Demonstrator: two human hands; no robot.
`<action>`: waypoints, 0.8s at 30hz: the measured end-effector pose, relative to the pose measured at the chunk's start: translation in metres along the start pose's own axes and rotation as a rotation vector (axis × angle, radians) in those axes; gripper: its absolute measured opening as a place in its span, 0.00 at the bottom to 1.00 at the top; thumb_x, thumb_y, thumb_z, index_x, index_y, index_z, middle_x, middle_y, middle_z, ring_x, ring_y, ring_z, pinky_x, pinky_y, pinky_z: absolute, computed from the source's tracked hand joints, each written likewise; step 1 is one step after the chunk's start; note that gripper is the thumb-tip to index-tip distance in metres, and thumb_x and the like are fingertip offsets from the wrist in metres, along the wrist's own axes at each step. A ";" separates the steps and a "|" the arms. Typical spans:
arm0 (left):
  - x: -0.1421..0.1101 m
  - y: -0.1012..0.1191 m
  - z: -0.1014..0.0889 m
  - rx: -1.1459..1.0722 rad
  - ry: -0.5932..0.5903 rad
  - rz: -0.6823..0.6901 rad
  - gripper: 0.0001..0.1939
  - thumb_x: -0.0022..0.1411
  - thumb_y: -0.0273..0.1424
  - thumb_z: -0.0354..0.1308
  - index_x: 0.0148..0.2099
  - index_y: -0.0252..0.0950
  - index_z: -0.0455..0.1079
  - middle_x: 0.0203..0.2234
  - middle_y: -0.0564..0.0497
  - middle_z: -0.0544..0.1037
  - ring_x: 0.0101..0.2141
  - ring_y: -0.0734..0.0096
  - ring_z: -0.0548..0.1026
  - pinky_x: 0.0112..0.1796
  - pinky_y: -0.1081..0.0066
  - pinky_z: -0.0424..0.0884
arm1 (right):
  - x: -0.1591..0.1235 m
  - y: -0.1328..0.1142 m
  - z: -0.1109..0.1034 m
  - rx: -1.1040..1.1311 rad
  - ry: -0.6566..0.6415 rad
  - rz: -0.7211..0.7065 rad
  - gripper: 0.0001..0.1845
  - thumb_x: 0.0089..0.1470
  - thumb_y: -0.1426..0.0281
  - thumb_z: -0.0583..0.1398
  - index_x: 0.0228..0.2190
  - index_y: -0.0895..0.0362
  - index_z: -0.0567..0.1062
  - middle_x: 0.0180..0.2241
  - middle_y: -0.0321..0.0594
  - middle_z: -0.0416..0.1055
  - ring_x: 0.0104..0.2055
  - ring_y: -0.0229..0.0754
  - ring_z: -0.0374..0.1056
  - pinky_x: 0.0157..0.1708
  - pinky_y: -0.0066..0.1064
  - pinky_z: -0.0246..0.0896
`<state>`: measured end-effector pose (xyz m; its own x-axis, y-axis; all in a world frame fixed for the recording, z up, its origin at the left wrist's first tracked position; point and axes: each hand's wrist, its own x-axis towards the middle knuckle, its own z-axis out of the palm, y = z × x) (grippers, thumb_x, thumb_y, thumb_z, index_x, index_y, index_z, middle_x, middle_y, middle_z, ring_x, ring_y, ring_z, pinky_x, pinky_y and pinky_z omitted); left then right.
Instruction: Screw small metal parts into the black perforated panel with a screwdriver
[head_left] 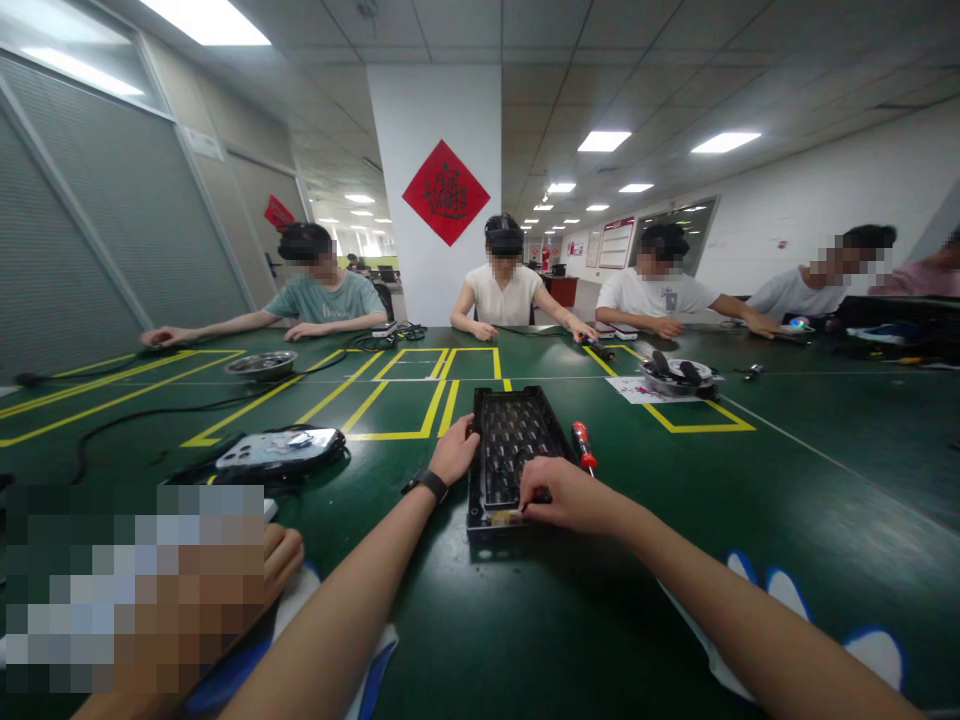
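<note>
In the head view a black rectangular casing [517, 400] lies on the green table, with rows of small shiny parts inside and a yellowish patch at its near end. My left hand [454, 452], with a dark band on the wrist, grips the casing's left edge. Over the near right part of the casing, my right hand [562, 492] has its fingers closed in a pinch. Whatever lies between those fingertips is too small to make out. Just right of the casing is a red and black screwdriver [583, 447].
Left of the casing lies a phone-like device [281, 447] on a black holder with a cable. Metal bowls [262, 366] stand farther off. White-and-blue gloves [787, 595] lie near my arms. A person's hand [281, 555] is close at lower left; several people sit opposite.
</note>
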<state>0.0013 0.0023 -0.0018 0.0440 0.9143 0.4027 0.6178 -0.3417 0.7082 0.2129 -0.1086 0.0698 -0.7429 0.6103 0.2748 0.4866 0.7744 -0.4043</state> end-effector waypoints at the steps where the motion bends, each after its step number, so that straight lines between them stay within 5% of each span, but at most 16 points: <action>1: 0.001 -0.002 0.001 0.007 -0.006 0.003 0.24 0.52 0.27 0.46 0.54 0.33 0.61 0.49 0.45 0.69 0.49 0.62 0.67 0.51 0.63 0.61 | 0.000 0.000 0.001 0.005 0.003 -0.002 0.04 0.45 0.72 0.60 0.24 0.60 0.75 0.28 0.39 0.70 0.33 0.36 0.63 0.36 0.28 0.57; 8: 0.003 -0.008 0.003 0.036 -0.028 0.026 0.25 0.54 0.28 0.45 0.56 0.32 0.58 0.51 0.43 0.67 0.49 0.63 0.66 0.51 0.63 0.60 | -0.002 0.003 0.003 0.127 -0.046 0.047 0.05 0.46 0.72 0.59 0.25 0.62 0.74 0.28 0.38 0.67 0.26 0.31 0.61 0.25 0.23 0.56; 24: 0.002 -0.006 0.002 0.033 -0.034 0.011 0.25 0.55 0.28 0.45 0.56 0.32 0.58 0.51 0.43 0.67 0.49 0.63 0.66 0.50 0.64 0.60 | 0.000 -0.010 -0.006 -0.072 -0.139 -0.037 0.04 0.46 0.79 0.56 0.25 0.61 0.72 0.31 0.40 0.66 0.32 0.34 0.62 0.34 0.26 0.58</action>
<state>-0.0008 0.0063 -0.0060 0.0770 0.9177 0.3898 0.6426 -0.3446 0.6843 0.2108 -0.1149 0.0795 -0.8148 0.5562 0.1634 0.4858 0.8089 -0.3312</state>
